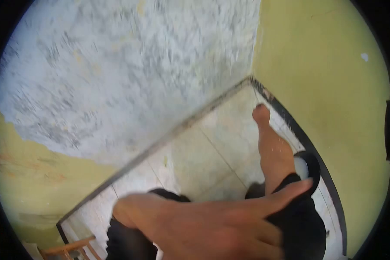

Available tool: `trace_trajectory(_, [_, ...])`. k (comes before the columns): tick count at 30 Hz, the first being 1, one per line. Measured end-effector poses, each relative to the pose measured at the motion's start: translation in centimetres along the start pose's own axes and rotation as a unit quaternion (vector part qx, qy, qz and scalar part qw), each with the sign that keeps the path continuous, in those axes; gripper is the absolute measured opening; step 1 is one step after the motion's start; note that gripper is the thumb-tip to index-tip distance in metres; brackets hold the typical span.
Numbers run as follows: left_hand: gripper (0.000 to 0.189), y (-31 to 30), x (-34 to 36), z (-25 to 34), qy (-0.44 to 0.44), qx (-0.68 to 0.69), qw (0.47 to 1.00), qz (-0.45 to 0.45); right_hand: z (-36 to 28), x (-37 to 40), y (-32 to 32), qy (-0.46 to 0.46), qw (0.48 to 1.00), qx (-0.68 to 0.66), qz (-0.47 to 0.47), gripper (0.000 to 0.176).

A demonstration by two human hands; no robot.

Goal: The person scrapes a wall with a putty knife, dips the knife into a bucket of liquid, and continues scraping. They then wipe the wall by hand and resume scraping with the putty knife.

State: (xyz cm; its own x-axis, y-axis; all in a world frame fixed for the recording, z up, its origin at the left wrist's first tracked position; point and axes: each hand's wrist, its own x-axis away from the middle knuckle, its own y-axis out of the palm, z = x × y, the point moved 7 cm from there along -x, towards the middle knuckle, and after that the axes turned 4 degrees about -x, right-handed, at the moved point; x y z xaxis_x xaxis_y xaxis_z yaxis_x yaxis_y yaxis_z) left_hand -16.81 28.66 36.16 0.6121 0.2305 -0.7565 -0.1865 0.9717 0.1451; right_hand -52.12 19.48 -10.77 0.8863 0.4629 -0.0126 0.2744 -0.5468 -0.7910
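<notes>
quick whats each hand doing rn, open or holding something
Hand in the foreground: one finger stretched out; can't tell which hand, or whether it holds anything.
Other hand: can't be made out.

Hand (223, 225): one of mine, blurred, lower middle of the frame; left or right, I cannot tell.
Finger (295, 191): one I hold straight out, lower right.
Bucket (316, 167): one, right of centre.
Foot (261, 112): one, bare, right of centre.
Black cloth (301, 225): at least two patches on me, lower left and lower right.
Walls (333, 86): two, left and right.
White patches (160, 56): two I can count, one large at upper left, one small at upper right.
Skirting (300, 125): two main runs, meeting above centre.
Tiles (208, 167): several, too covered for me to count.
Wooden frame (69, 248): one, lower left.
</notes>
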Motion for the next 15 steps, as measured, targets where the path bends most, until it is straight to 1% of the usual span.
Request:
trace_trajectory(1, [0.051,-0.2,-0.6,0.0,0.021,-0.009,0.999,-0.030,-0.3,-0.3,0.1,-0.003,1.000,0.022,0.001,0.025])
trace_trajectory(2, [0.044,0.1,-0.4,-0.3,0.015,-0.028,0.991,-0.129,-0.5,-0.9,-0.1,0.021,1.000,-0.017,0.005,0.025])
trace_trajectory(3, [0.037,-0.2,0.5,-0.6,-0.003,-0.048,0.975,-0.216,-1.4,-2.0,-0.7,0.020,0.999,-0.028,0.012,0.025])
trace_trajectory(4, [0.032,-0.3,2.1,-0.6,-0.030,-0.069,0.956,-0.284,-2.1,-2.3,-0.8,-0.010,0.997,-0.071,0.009,0.026])
trace_trajectory(5, [0.032,-0.8,3.1,-0.4,-0.036,-0.065,0.959,-0.273,-2.2,-2.4,-1.2,-0.035,0.994,-0.104,0.006,0.027])
trace_trajectory(6, [0.031,-0.8,4.0,-0.3,0.005,-0.099,0.949,-0.301,-3.5,-2.8,-2.4,-0.072,0.990,-0.110,0.049,0.027])
trace_trajectory(7, [0.031,-0.9,4.7,-0.3,0.052,-0.133,0.933,-0.330,-4.8,-3.8,-3.4,-0.126,0.978,-0.120,0.117,0.026])
trace_trajectory(8, [0.015,-1.1,6.8,-1.3,0.004,-0.180,0.889,-0.422,-8.0,-3.0,-6.8,-0.094,0.980,-0.110,0.138,0.029])
trace_trajectory(9, [0.010,-2.0,9.5,-1.8,-0.057,-0.226,0.834,-0.501,-10.3,-2.8,-9.8,-0.134,0.957,-0.171,0.192,0.031])
trace_trajectory(10, [0.010,-4.7,9.3,-2.3,-0.062,-0.253,0.871,-0.417,-11.9,-2.2,-10.6,-0.169,0.932,-0.230,0.225,0.033])
trace_trajectory(11, [0.012,-7.9,8.3,-3.2,-0.065,-0.281,0.898,-0.333,-13.0,-2.0,-10.2,-0.162,0.936,-0.224,0.220,0.033])
trace_trajectory(12, [0.019,-12.7,8.7,-4.9,-0.230,-0.421,0.836,-0.268,-12.1,-1.9,-9.3,-0.034,0.951,-0.221,0.211,0.033])
trace_trajectory(13, [0.026,-17.0,8.2,-5.7,-0.249,-0.541,0.773,-0.218,-10.9,-1.0,-7.9,0.093,0.951,-0.215,0.199,0.034])
trace_trajectory(14, [0.031,-20.0,7.5,-5.4,-0.192,-0.604,0.746,-0.205,-10.8,0.3,-6.0,0.089,0.944,-0.250,0.194,0.035])
trace_trajectory(15, [0.032,-22.0,6.7,-4.2,-0.215,-0.594,0.763,-0.136,-10.9,1.1,-3.9,0.078,0.935,-0.288,0.192,0.036])
